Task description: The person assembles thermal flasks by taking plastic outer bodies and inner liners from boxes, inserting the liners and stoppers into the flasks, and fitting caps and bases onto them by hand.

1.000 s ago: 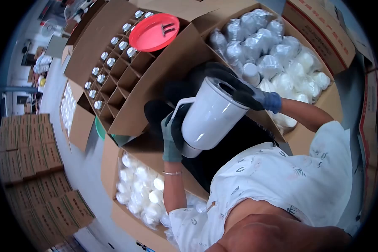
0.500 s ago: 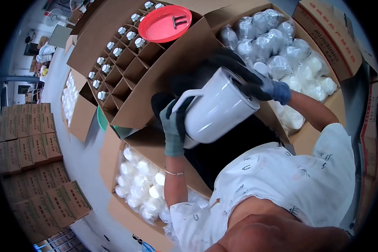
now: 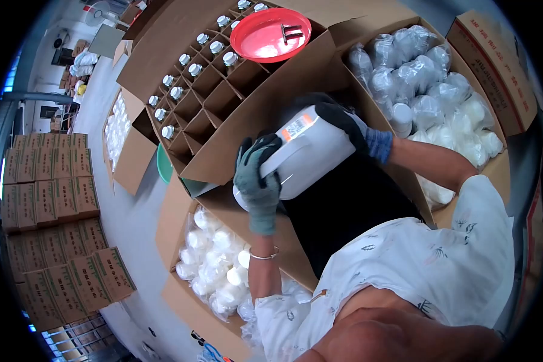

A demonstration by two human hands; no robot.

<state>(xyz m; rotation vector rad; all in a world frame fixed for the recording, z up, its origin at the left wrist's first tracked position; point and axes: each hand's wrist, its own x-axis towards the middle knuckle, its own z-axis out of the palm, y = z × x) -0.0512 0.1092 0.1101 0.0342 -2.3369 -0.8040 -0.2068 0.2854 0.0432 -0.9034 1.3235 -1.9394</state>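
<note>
White jug [image 3: 321, 158], tilted over black-clad lap [image 3: 350, 196], handle [image 3: 288, 158], orange-and-white label [image 3: 297, 127] showing

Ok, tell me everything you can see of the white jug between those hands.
The glossy white rounded jug, plastic by its look, is tilted above the person's black-clad lap. A white handle runs along the side facing the camera; beside it sits an orange-and-white label, its print too blurred to read. The gloved left hand grips it near one end of the handle; the gloved right hand covers much of the opposite end.
</note>
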